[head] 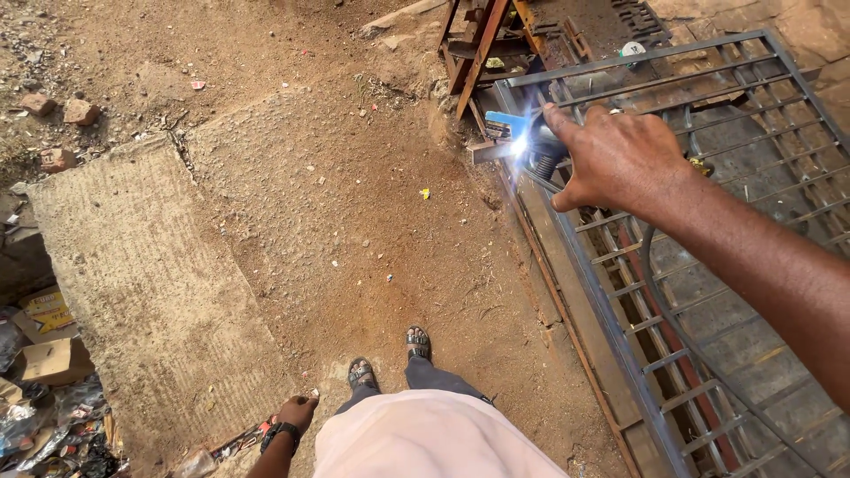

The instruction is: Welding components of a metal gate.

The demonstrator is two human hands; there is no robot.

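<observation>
- Steel bars welded into a grey metal grille frame (708, 292) lie flat on a low support at the right, over reddish dirt ground (354, 221).
- Right hand (620, 159) is wrapped around a welding electrode holder (542, 152), fingers curled tight on its grip; a bright white-blue arc (519, 146) flares at the frame's near corner, just beside a short metal offcut (485, 152).
- A dark cable (673, 327) trails from the holder back across the bars.
- Left hand (297, 412), with a dark wristwatch (282, 432), hangs low beside the leg; whether it is spread or loosely curled I cannot tell, and it appears to hold nothing.
- Sandalled feet (390, 358) stand on the dirt near a rough concrete slab (150, 283).
- The holder looks light and rigid, best taken by its insulated handle, away from the hot tip.
- The frame looks heavy, stiff and hard-edged; the spot by the arc is likely hot, so any grip belongs on the far outer rails.
- Rusty metal stand (482, 44) sits beyond the corner; cardboard and litter (44, 372) lie at the left.
</observation>
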